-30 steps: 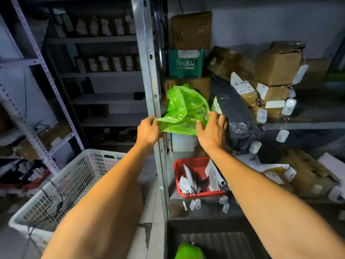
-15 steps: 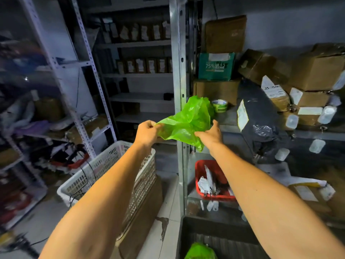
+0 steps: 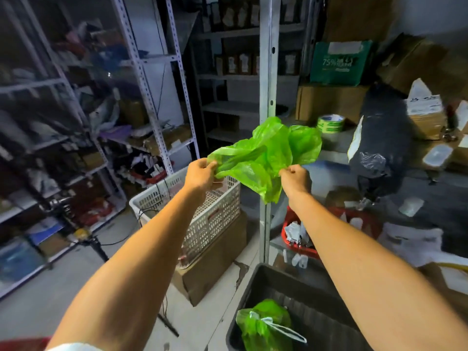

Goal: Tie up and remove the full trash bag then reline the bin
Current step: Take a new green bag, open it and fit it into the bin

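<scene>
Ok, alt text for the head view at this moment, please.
Two outstretched hands, left hand and right hand, hold a crumpled green bag in the air between them in a dim storeroom. Below, a tied green bag sits in a dark bin; a white crate stands behind.

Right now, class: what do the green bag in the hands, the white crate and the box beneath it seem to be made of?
Green bag: thin, glossy plastic film; it crumples, and light glows through it. White crate: probably rigid moulded plastic with a matt finish, its walls a regular grid of holes. Box under the crate: likely cardboard, plain brown and dull, with folded edges.
</scene>
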